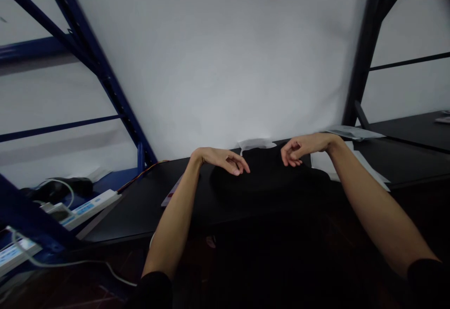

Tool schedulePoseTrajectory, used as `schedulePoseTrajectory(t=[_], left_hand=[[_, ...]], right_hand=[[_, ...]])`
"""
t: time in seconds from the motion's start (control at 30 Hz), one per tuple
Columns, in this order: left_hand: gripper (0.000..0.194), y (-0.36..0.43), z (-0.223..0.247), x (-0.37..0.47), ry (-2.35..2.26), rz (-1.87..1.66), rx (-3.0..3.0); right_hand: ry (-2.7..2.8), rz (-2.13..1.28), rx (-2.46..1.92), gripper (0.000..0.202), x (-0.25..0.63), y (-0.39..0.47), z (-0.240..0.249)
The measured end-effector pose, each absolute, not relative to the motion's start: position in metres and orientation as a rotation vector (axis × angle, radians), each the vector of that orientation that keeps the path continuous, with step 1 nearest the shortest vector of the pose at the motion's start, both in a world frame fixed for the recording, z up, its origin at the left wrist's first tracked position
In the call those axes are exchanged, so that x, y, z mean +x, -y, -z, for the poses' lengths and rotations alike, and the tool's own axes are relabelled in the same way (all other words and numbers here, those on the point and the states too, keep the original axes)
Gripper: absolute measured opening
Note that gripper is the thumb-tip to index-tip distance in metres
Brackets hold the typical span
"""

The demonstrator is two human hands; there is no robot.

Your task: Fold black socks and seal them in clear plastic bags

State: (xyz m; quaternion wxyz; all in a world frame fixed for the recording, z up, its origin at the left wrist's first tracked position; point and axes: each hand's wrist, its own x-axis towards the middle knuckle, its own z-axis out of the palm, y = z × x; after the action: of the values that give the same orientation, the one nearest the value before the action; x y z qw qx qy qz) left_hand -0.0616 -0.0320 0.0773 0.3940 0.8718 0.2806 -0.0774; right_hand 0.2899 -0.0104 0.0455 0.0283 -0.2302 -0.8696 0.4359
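Observation:
A black cloth item (260, 173), dark and hard to make out against the black tabletop, lies in front of me between both hands; its kind does not show clearly. Over its left part hangs my left hand (225, 160), wrist bent, fingers loosely curved and apart, holding nothing visible. My right hand (304, 148) is at the cloth's upper right, fingers drooping and half curled, with nothing seen in its grasp. Whether the fingertips touch the fabric I cannot tell. Behind the cloth, a whitish translucent piece (256, 144) sticks up against the wall.
White sheets or packets (369, 168) lie beside my right forearm, with a clear plastic bag (355, 132) behind them. A flat packet (170, 194) is by my left forearm. Left stand a blue metal frame (101, 65) and a white power strip (91, 208) with cables. A black post (362, 56) rises right.

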Motion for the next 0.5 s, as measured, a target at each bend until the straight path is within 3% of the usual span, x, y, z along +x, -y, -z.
schedulePoseTrajectory(t=[0.27,0.4,0.5], left_hand=[[0.044,0.01,-0.035,-0.029,-0.803,-0.671,2.48],[0.059,-0.004,-0.002,-0.023,-0.965,-0.509,2.626],[0.071,-0.01,0.017,-0.021,-1.117,-0.22,2.622]], right_hand=[[2.182,-0.622,-1.113,0.036,0.269,-0.06,-0.023],[2.107,-0.562,-1.541,0.034,0.256,-0.106,-0.003],[2.105,-0.591,-1.575,0.033,0.253,-0.122,0.01]])
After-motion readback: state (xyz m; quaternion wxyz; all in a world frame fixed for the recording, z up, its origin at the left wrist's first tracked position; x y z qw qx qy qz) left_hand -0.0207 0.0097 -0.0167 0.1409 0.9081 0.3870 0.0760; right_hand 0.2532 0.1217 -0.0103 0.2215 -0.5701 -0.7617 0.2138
